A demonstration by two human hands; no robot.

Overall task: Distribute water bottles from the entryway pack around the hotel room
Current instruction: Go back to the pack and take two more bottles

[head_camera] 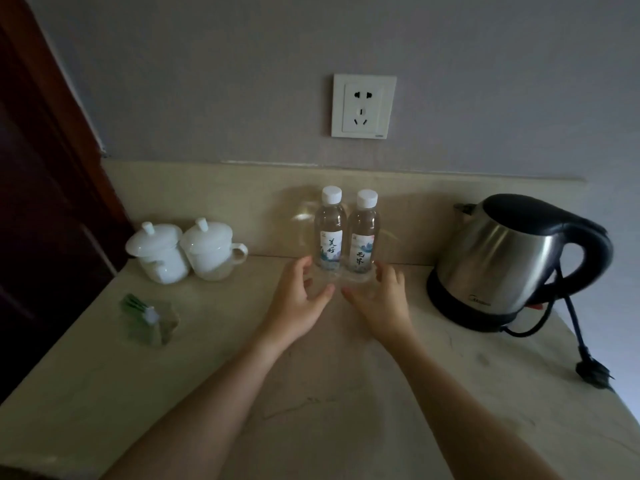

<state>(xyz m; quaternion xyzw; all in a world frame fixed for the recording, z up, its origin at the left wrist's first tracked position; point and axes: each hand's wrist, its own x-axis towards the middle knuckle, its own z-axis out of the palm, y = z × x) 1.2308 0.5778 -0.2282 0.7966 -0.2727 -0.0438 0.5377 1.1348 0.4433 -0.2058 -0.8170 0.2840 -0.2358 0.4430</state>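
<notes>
Two water bottles [346, 233] upright, side by side, at back of stone surface [311, 393] between lidded cups [183, 251] and kettle [512, 258]. Left hand [298, 299] and right hand [377, 299] spread wide, fingers relaxed, flanking bottle bases, gripping nothing.

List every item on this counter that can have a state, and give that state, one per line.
left water bottle: upright, capped, full
right water bottle: upright, capped, beside the first
left hand: open, at the bottle bases
right hand: open, at the bottle bases
kettle: on its base, lid closed
kettle plug: unplugged, lying on the counter
wall socket: nothing plugged in
two white cups: lidded, upright
</notes>
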